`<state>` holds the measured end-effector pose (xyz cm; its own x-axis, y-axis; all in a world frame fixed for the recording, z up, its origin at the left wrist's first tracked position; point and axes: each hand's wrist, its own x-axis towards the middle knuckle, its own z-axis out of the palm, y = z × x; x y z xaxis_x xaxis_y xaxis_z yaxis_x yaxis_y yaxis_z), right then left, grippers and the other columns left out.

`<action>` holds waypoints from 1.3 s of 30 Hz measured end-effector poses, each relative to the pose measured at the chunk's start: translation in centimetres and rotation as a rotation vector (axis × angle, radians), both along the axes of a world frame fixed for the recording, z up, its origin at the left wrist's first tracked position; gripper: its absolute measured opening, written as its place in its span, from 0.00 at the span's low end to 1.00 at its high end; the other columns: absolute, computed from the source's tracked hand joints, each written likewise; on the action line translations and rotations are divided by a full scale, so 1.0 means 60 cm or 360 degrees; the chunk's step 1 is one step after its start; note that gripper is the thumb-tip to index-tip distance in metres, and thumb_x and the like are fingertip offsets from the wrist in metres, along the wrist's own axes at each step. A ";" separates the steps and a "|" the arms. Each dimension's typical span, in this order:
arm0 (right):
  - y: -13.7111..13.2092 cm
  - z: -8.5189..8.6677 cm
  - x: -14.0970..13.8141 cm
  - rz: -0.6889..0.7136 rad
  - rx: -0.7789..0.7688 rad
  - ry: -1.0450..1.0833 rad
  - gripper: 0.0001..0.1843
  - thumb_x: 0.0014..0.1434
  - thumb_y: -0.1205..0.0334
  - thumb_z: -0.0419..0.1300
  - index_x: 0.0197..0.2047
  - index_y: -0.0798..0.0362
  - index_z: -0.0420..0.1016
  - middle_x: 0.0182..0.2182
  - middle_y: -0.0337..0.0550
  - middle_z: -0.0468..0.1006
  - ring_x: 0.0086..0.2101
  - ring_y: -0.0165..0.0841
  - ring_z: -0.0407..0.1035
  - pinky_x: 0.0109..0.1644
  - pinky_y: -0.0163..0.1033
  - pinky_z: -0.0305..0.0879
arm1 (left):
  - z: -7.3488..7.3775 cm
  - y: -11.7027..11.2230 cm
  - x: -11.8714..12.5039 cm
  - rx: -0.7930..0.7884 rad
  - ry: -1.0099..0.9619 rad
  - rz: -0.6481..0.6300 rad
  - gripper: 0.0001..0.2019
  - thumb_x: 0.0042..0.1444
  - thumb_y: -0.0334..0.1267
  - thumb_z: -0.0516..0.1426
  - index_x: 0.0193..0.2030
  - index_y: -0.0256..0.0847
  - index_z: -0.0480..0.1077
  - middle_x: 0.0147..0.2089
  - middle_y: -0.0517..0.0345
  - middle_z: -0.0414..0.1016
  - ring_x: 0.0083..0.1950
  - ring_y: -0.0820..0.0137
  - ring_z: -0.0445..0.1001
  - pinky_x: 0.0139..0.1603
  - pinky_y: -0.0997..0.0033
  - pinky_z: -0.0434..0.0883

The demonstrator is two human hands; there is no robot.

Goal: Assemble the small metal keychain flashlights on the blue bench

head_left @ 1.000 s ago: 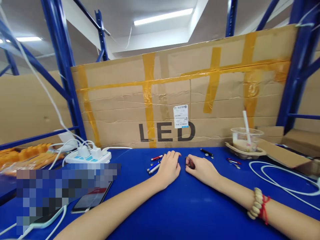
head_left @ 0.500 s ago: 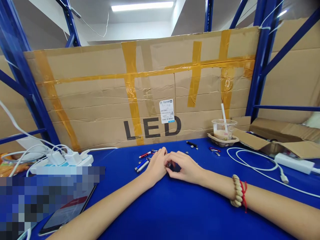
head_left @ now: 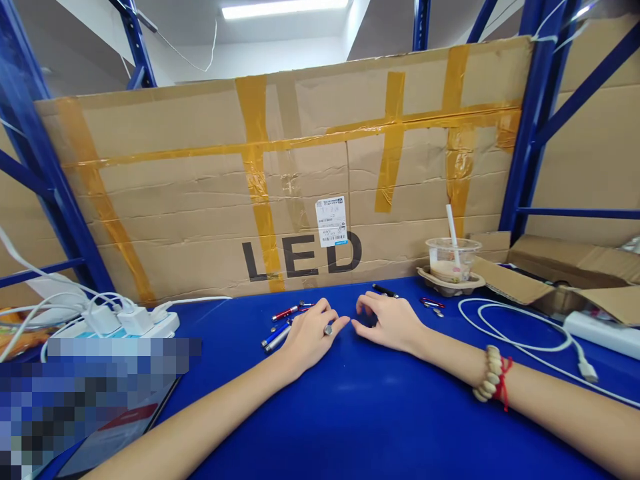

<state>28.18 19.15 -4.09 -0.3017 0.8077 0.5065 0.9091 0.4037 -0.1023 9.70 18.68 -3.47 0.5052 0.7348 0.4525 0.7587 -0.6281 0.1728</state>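
My left hand (head_left: 311, 332) is closed, and a small cylinder with a round silver end (head_left: 328, 329) shows between its thumb and fingers; most of that cylinder is hidden. Just to the right, my right hand (head_left: 391, 323) hovers low with thumb and fingers curved and apart, seemingly holding nothing. Left of my left hand lie a red pen-shaped tube (head_left: 285, 313), a blue tube (head_left: 280, 333) and a silver tube (head_left: 277, 342). A black tube (head_left: 385, 291) lies behind my right hand. Farther right are a red clip-like piece (head_left: 431, 302) and small silver discs (head_left: 438, 311).
A plastic cup with a straw (head_left: 454, 260) stands in a cardboard holder at the back right. Beside it are an open carton (head_left: 560, 287) and a coiled white cable (head_left: 525, 343). At left, a power strip (head_left: 163, 327) sits near a dark tablet (head_left: 115, 427). A cardboard wall (head_left: 200, 200) closes the back.
My hands, together before, are now apart. The right hand has moved right and its fingers have opened; the left keeps hold of the small cylinder. The view has shifted slightly.
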 end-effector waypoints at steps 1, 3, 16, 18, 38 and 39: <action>-0.001 0.000 -0.002 -0.0044 -0.0031 -0.0052 0.15 0.52 0.49 0.53 0.31 0.53 0.70 0.31 0.40 0.72 0.27 0.28 0.65 0.27 0.32 0.50 | 0.001 -0.001 0.000 0.0010 0.0016 -0.0019 0.19 0.62 0.44 0.44 0.27 0.40 0.68 0.36 0.61 0.66 0.34 0.74 0.68 0.31 0.75 0.62; -0.003 0.002 -0.005 -0.0124 -0.0077 -0.0121 0.16 0.53 0.49 0.52 0.30 0.53 0.70 0.32 0.41 0.72 0.27 0.28 0.66 0.27 0.32 0.49 | 0.002 -0.001 -0.001 0.0064 0.0027 -0.0077 0.17 0.61 0.44 0.47 0.27 0.40 0.69 0.35 0.61 0.68 0.36 0.74 0.68 0.32 0.75 0.61; 0.004 -0.012 0.001 -0.0175 -0.0213 0.0168 0.20 0.50 0.51 0.56 0.43 0.54 0.70 0.42 0.48 0.69 0.43 0.38 0.64 0.47 0.43 0.60 | -0.002 -0.001 -0.008 -0.0124 0.0009 -0.0078 0.19 0.54 0.56 0.49 0.32 0.42 0.70 0.25 0.63 0.72 0.27 0.73 0.69 0.26 0.77 0.56; 0.007 -0.015 0.001 0.0086 -0.0268 0.0254 0.17 0.51 0.57 0.56 0.43 0.55 0.69 0.40 0.46 0.70 0.39 0.33 0.66 0.45 0.39 0.62 | -0.002 -0.001 -0.008 -0.0129 0.0049 -0.0054 0.20 0.54 0.56 0.49 0.32 0.42 0.70 0.24 0.63 0.72 0.27 0.72 0.69 0.25 0.77 0.55; 0.036 0.046 0.133 -0.0637 -0.0184 -0.0095 0.10 0.53 0.59 0.55 0.34 0.51 0.77 0.33 0.43 0.77 0.35 0.36 0.69 0.33 0.36 0.60 | 0.005 -0.010 0.002 -0.0107 0.0143 0.0070 0.21 0.61 0.50 0.42 0.30 0.41 0.69 0.27 0.59 0.74 0.33 0.66 0.73 0.25 0.75 0.54; 0.037 0.041 0.131 -0.0579 -0.0185 -0.0121 0.10 0.54 0.58 0.55 0.35 0.49 0.76 0.35 0.42 0.76 0.37 0.35 0.69 0.34 0.35 0.61 | 0.005 -0.010 0.002 -0.0109 0.0141 0.0071 0.21 0.61 0.49 0.42 0.31 0.41 0.69 0.27 0.59 0.74 0.33 0.66 0.73 0.25 0.75 0.55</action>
